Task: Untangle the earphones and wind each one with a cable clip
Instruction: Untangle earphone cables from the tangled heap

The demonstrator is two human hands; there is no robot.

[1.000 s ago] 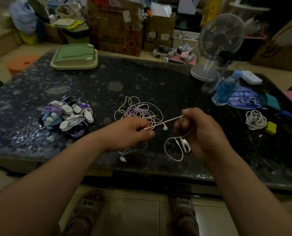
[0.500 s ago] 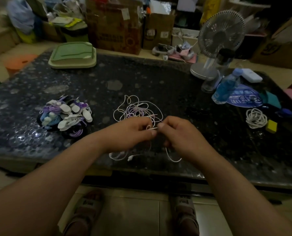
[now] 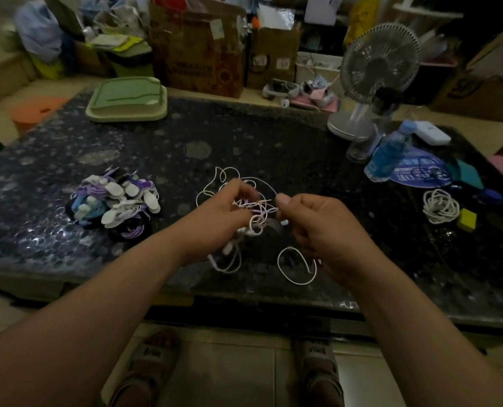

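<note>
The untangling step is judged to be in hand; no winding of this set is yet seen. The tangle (image 3: 254, 208) of pale earphone cords is held just above the table (image 3: 259, 133), between the two hands, near its front edge. The left hand (image 3: 220, 215) is curled around one side of the knot, with several strands gathered under its fingers. The right hand (image 3: 326, 230) is closed, and a single strand is pinched between its thumb and forefinger at the knot's right side. Below that hand a free loop (image 3: 279, 261) is left hanging, and further slack is draped under the left wrist. Earbuds and plug cannot be told apart clearly in the blur.

To the left, well apart from the hands, a pile (image 3: 116, 202) of already wound sets is lying, each closed with white clips (image 3: 113, 188). No loose clip can be made out near the hands.

For the next move, the pinched strand is likely to need drawing out sideways while the knot is held loosely, so that crossings are opened rather than tightened. Only once one cord is freed can coiling and clipping be begun.
</note>
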